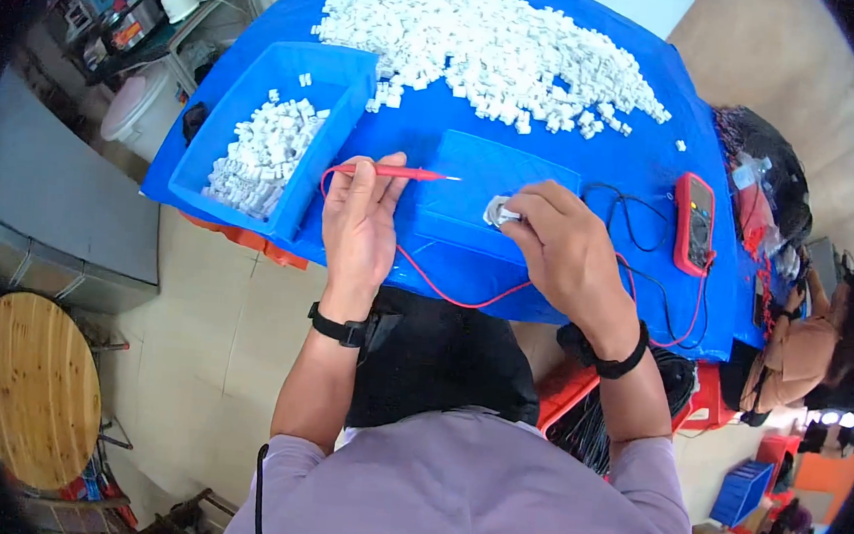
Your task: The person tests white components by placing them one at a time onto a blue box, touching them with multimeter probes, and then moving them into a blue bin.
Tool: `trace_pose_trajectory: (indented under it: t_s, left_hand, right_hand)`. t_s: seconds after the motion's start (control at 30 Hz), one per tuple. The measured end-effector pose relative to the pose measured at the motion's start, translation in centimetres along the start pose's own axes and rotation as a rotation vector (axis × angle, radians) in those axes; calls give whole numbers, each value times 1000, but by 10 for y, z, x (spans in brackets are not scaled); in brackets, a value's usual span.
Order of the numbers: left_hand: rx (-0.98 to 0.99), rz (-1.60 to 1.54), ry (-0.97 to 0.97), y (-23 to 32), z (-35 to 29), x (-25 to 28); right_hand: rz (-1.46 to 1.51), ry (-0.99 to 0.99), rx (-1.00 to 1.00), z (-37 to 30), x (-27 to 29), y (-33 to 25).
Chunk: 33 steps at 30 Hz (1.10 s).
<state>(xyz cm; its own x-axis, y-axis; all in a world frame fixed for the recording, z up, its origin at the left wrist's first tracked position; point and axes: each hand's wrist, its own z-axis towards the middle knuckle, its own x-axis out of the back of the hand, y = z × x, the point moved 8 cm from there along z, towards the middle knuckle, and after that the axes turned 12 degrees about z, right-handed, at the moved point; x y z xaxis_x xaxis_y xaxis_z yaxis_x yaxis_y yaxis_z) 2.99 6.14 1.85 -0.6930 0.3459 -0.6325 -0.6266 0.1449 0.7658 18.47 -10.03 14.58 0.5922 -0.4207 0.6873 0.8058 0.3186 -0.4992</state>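
Observation:
My left hand point(361, 230) is closed on a red multimeter probe point(410, 173), whose bare metal tip points right. A red lead runs from it across the table's front edge toward the multimeter point(694, 224), which has a red case and lies at the right. The fingers of my right hand point(576, 257) pinch a small white plastic part point(498, 211) with a greyish face; the fingers partly cover it. Between the probe tip and this part there is a gap. Under both, a blue plastic bin point(470, 160) rests on the table.
A large heap of small white parts point(484, 51) spreads over the far side of the blue-covered table point(408, 130). At the left, a blue bin point(344, 110) holds more of them. Black cable point(642, 206) loops beside the multimeter. Another person point(802, 347) sits at the right.

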Motion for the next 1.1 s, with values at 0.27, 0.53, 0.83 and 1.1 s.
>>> trace_pose_trajectory:
  t_s: [0.27,0.53,0.83,1.1]
  left_hand:
    - [-151,130,104,27,20,21]
    - [-179,208,77,21,25,25]
    - [-123,53,-17,23,15,18]
    - [-218,62,-42,38,15,-10]
  right_hand:
    - [39,94,-198,10,10,-13]
    - [162,72,118,106,-67,-52]
    - [1,13,1,108,-59,-30]
    - [-193,-117,282,94,-74,-6]
